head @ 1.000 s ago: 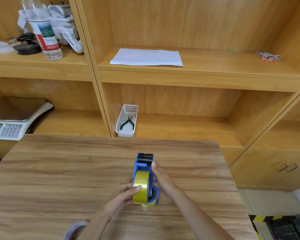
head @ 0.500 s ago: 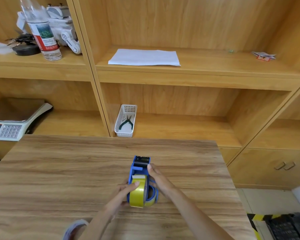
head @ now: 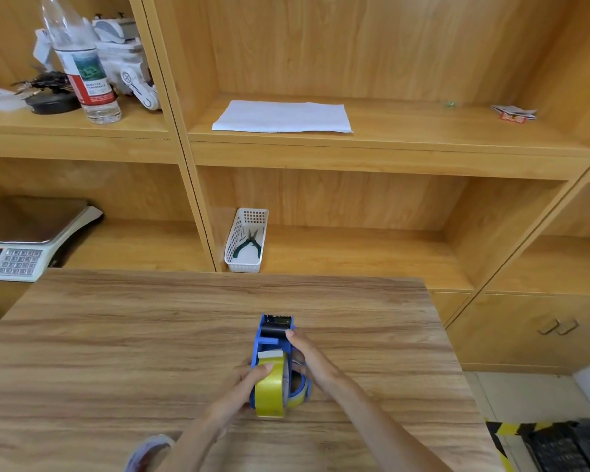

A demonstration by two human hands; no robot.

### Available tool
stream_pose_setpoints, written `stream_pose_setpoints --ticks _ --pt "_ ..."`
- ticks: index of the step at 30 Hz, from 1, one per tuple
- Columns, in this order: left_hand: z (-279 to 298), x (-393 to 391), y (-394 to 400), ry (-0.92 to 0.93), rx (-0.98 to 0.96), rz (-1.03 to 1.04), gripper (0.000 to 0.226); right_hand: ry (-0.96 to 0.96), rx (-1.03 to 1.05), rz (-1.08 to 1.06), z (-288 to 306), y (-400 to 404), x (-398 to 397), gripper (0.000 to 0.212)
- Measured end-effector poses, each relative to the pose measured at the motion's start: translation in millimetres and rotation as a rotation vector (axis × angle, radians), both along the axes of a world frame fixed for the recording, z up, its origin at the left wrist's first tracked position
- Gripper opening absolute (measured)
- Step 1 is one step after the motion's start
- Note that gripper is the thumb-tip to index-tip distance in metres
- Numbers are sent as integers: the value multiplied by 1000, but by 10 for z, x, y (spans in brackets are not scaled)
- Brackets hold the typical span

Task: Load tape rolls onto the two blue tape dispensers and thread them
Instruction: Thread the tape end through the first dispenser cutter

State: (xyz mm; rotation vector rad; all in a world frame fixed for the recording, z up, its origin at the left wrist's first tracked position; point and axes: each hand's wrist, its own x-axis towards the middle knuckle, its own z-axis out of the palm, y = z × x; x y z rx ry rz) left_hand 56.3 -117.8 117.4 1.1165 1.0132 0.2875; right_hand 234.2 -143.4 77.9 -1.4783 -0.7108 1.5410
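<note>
A blue tape dispenser (head: 272, 335) lies on the wooden table (head: 150, 335), its toothed black front end pointing away from me. A yellow tape roll (head: 270, 390) sits in its rear part, with a pale free end showing on top. My left hand (head: 244, 386) grips the roll from the left, thumb on its face. My right hand (head: 309, 359) holds the dispenser's right side, one finger stretched toward the front roller. Only one dispenser is in view. Another tape roll (head: 147, 453) lies partly hidden under my left forearm.
Wooden shelving stands behind the table. It holds a white basket (head: 246, 245) with pliers, a sheet of paper (head: 283, 116), a water bottle (head: 82, 59) and a weighing scale (head: 17, 247). A black crate (head: 559, 447) sits on the floor at the lower right.
The tape roll has turned in the dispenser and its pale free end now shows on top. My hands and the dispenser stay in about the same place.
</note>
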Motion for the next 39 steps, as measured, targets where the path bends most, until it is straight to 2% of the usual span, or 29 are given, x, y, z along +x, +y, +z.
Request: stream_pose_setpoints --ticks 1,3,4,6,9,10,14,19,21,26,33,39 --pt "-12 2 13 8 -9 -5 55 5 -2 -8 -1 -1 -1 39" --pt "-36 5 39 25 -15 -17 54 6 6 -12 -19 -3 5 37" --pt "-16 22 33 38 -9 -30 48 0 7 -10 -24 -9 5 44" --pt "-13 38 36 55 0 -51 40 -4 14 -17 -68 -1 -1 74" --pt "-2 54 48 61 -10 -49 40 2 28 -28 -121 21 -6 107" --pt "3 50 51 59 -17 -47 41 3 26 -28 -97 17 -11 109" --pt "-17 12 69 23 -54 -66 45 29 16 -32 -66 18 -14 94" --pt "-95 -78 60 -18 -64 -158 61 42 -8 -53 -149 34 -24 107" --pt "-106 -83 51 -29 -67 -149 64 39 -6 -48 -154 31 -28 104" --pt "-92 -65 17 -31 -71 -120 58 7 -61 -46 -96 -1 -28 91" --pt "-18 -98 16 -21 -83 -212 42 -5 -77 4 135 -137 -4 24" --pt "-34 -84 51 -65 -143 -184 50 -40 -56 6 102 -141 7 27"
